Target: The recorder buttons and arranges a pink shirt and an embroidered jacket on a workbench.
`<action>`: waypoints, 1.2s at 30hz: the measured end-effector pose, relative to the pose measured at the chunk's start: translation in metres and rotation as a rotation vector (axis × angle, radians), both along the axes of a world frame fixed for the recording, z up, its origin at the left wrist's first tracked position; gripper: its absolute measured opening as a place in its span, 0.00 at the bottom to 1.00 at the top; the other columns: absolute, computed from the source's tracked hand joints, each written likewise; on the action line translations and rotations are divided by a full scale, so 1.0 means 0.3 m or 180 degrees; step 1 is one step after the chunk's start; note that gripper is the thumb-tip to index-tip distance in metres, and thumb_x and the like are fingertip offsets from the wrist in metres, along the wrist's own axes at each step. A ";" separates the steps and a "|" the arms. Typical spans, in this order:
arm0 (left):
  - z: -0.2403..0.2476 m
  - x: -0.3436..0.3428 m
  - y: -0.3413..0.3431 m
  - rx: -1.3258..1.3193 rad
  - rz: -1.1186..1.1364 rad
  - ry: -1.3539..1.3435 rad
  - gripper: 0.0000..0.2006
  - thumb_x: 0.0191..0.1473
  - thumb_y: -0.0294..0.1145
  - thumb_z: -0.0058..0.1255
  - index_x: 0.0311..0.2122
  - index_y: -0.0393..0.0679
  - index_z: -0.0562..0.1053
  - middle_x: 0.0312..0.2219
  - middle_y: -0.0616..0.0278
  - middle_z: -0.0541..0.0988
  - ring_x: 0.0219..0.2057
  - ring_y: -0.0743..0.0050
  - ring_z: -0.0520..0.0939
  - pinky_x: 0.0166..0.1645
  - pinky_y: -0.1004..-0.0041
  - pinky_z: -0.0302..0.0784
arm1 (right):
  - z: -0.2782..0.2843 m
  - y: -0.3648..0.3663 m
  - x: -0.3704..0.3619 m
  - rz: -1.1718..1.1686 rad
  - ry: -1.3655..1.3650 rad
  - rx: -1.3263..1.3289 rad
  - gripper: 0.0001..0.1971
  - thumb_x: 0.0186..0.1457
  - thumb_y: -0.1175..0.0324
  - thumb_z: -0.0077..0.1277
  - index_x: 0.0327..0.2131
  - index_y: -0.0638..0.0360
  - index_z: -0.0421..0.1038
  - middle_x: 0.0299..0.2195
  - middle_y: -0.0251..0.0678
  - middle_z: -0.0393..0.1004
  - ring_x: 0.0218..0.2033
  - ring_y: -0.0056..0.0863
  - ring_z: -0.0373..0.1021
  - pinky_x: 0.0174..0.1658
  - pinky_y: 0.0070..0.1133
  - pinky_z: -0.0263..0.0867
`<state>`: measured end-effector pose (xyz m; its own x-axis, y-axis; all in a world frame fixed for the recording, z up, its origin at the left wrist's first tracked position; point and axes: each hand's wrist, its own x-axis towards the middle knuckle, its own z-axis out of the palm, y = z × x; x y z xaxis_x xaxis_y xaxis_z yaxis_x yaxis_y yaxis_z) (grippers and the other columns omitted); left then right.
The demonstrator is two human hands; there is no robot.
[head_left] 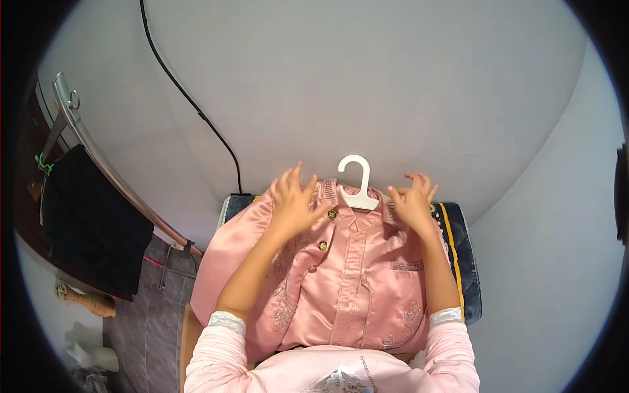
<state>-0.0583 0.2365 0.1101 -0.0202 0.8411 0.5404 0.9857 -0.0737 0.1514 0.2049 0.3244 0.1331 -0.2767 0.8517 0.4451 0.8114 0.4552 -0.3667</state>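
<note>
A pink satin jacket (305,268) with dark buttons and beaded trim lies spread in front of me, a matching pink shirt inside it. From its collar rises the hook of a white hanger (362,190). Over the jacket's left collar and shoulder is my left hand (293,202), fingers spread and holding nothing. My right hand (414,203) is at the right collar and shoulder, its fingers apart and slightly bent. Whether either hand presses on the cloth is hard to tell.
Under the jacket is a dark blue padded cloth (466,262) with a yellow stripe. A grey wall (393,85) stands right behind. To the left, a black garment (95,223) hangs by a curved metal rail (124,180). A black cable (202,116) runs down the wall.
</note>
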 end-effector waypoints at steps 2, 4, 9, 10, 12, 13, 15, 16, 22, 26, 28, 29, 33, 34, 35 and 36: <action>-0.003 0.050 -0.115 -0.0135 -0.0171 0.0074 0.36 0.41 0.58 0.54 0.52 0.44 0.68 0.59 0.42 0.50 0.59 0.42 0.50 0.58 0.42 0.41 | -0.061 -0.038 0.047 0.0215 0.0048 0.0286 0.13 0.51 0.58 0.50 0.29 0.56 0.79 0.52 0.46 0.61 0.59 0.49 0.45 0.59 0.55 0.28; -0.039 0.074 -0.255 -0.0428 -0.0058 -0.0096 0.37 0.35 0.56 0.58 0.51 0.44 0.68 0.58 0.43 0.53 0.58 0.42 0.51 0.58 0.42 0.42 | -0.076 -0.105 0.054 0.0326 0.0010 0.0476 0.10 0.49 0.62 0.51 0.32 0.54 0.77 0.51 0.45 0.60 0.59 0.49 0.46 0.60 0.54 0.29; -0.158 0.135 -0.562 -0.1139 0.0349 -0.0183 0.39 0.36 0.53 0.59 0.54 0.44 0.64 0.59 0.44 0.52 0.59 0.46 0.51 0.58 0.43 0.41 | -0.126 -0.250 0.004 0.0988 -0.0131 0.0506 0.07 0.45 0.65 0.55 0.30 0.52 0.75 0.52 0.45 0.58 0.58 0.50 0.47 0.60 0.54 0.30; -0.180 0.157 -0.613 -0.1092 0.0617 -0.0022 0.39 0.37 0.52 0.59 0.55 0.44 0.63 0.59 0.44 0.52 0.59 0.47 0.52 0.58 0.43 0.42 | -0.136 -0.284 -0.015 0.1127 -0.0239 0.0603 0.08 0.45 0.64 0.55 0.32 0.51 0.75 0.51 0.45 0.58 0.57 0.49 0.48 0.60 0.54 0.31; -0.208 0.184 -0.683 -0.1045 0.1095 0.0056 0.39 0.40 0.51 0.58 0.57 0.43 0.62 0.61 0.44 0.49 0.59 0.49 0.52 0.58 0.44 0.43 | -0.144 -0.331 -0.053 0.1517 -0.0357 0.0924 0.11 0.45 0.62 0.56 0.35 0.51 0.74 0.50 0.44 0.59 0.56 0.48 0.50 0.60 0.54 0.34; -0.212 0.193 -0.705 -0.1095 0.1263 0.0042 0.40 0.40 0.51 0.58 0.57 0.41 0.61 0.61 0.44 0.49 0.59 0.50 0.53 0.58 0.45 0.43 | -0.163 -0.346 -0.072 0.1689 -0.0371 0.1014 0.12 0.45 0.62 0.56 0.35 0.51 0.74 0.50 0.44 0.60 0.56 0.47 0.51 0.60 0.54 0.34; -0.217 0.206 -0.759 -0.1263 0.1398 0.0028 0.43 0.37 0.52 0.59 0.57 0.40 0.60 0.61 0.45 0.49 0.59 0.51 0.52 0.58 0.47 0.43 | -0.183 -0.396 -0.111 0.1978 -0.0425 0.1137 0.16 0.45 0.59 0.55 0.39 0.52 0.70 0.51 0.43 0.58 0.56 0.43 0.50 0.58 0.56 0.36; -0.209 0.220 -0.780 -0.1417 0.1493 -0.0065 0.44 0.36 0.52 0.60 0.58 0.40 0.60 0.61 0.46 0.49 0.59 0.52 0.52 0.59 0.47 0.43 | -0.195 -0.419 -0.134 0.2067 -0.0401 0.1198 0.17 0.46 0.59 0.54 0.40 0.51 0.69 0.51 0.42 0.58 0.56 0.42 0.50 0.58 0.55 0.37; -0.265 0.240 -0.895 -0.1141 0.1642 0.0316 0.38 0.36 0.48 0.60 0.54 0.41 0.64 0.60 0.44 0.51 0.59 0.50 0.54 0.58 0.47 0.44 | -0.287 -0.491 -0.277 0.2347 -0.0628 0.1545 0.19 0.47 0.60 0.51 0.42 0.55 0.67 0.51 0.39 0.63 0.57 0.34 0.55 0.59 0.50 0.42; -0.275 0.203 -0.913 -0.0249 0.1548 0.0979 0.10 0.42 0.38 0.52 0.30 0.46 0.75 0.56 0.56 0.64 0.55 0.60 0.62 0.58 0.53 0.43 | -0.293 -0.461 -0.312 0.2209 -0.0751 0.2099 0.10 0.45 0.65 0.46 0.33 0.56 0.69 0.51 0.40 0.63 0.56 0.34 0.56 0.60 0.52 0.41; -0.214 0.183 -0.942 -0.0188 0.1337 0.0859 0.09 0.42 0.38 0.52 0.28 0.46 0.75 0.56 0.56 0.64 0.55 0.60 0.62 0.58 0.53 0.42 | -0.243 -0.463 -0.302 0.2165 -0.0549 0.1990 0.08 0.45 0.66 0.47 0.30 0.56 0.70 0.50 0.40 0.64 0.56 0.37 0.56 0.60 0.53 0.41; -0.146 0.185 -0.954 -0.0151 0.1255 0.0806 0.08 0.43 0.38 0.52 0.25 0.47 0.74 0.56 0.57 0.65 0.54 0.60 0.62 0.58 0.53 0.43 | -0.198 -0.466 -0.298 0.2209 -0.0375 0.1984 0.05 0.43 0.68 0.50 0.28 0.54 0.70 0.49 0.40 0.64 0.55 0.40 0.56 0.60 0.53 0.40; 0.044 0.200 -0.995 0.0307 0.0897 0.0839 0.08 0.40 0.37 0.54 0.28 0.48 0.77 0.57 0.52 0.63 0.56 0.51 0.57 0.59 0.51 0.37 | -0.021 -0.551 -0.238 0.1773 0.0241 0.1419 0.11 0.37 0.71 0.56 0.30 0.50 0.74 0.50 0.41 0.60 0.56 0.44 0.51 0.60 0.50 0.39; 0.072 0.214 -1.000 0.0315 0.0807 0.0682 0.09 0.40 0.38 0.54 0.29 0.48 0.77 0.57 0.51 0.62 0.56 0.51 0.57 0.59 0.51 0.36 | 0.001 -0.570 -0.216 0.1632 0.0377 0.1302 0.12 0.37 0.72 0.56 0.32 0.50 0.74 0.51 0.41 0.60 0.56 0.44 0.50 0.60 0.49 0.39; 0.086 0.223 -1.010 0.0264 0.0563 0.0485 0.13 0.41 0.41 0.53 0.33 0.48 0.78 0.58 0.50 0.61 0.57 0.51 0.56 0.59 0.51 0.37 | 0.014 -0.583 -0.187 0.1446 0.0466 0.1216 0.13 0.39 0.72 0.56 0.34 0.50 0.75 0.52 0.41 0.59 0.56 0.45 0.50 0.59 0.46 0.41; 0.085 0.227 -1.016 0.0338 0.0392 0.0492 0.16 0.42 0.44 0.53 0.35 0.48 0.78 0.59 0.48 0.59 0.56 0.49 0.56 0.58 0.51 0.38 | 0.007 -0.588 -0.165 0.1169 0.0411 0.1288 0.12 0.43 0.70 0.55 0.35 0.49 0.75 0.53 0.41 0.59 0.56 0.46 0.49 0.59 0.43 0.43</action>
<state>0.0098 -0.0683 0.1356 -0.0291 0.7757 0.6304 0.9991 0.0411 -0.0044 0.1552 0.1481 0.1353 -0.4446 0.4638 0.7663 0.5330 0.8246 -0.1898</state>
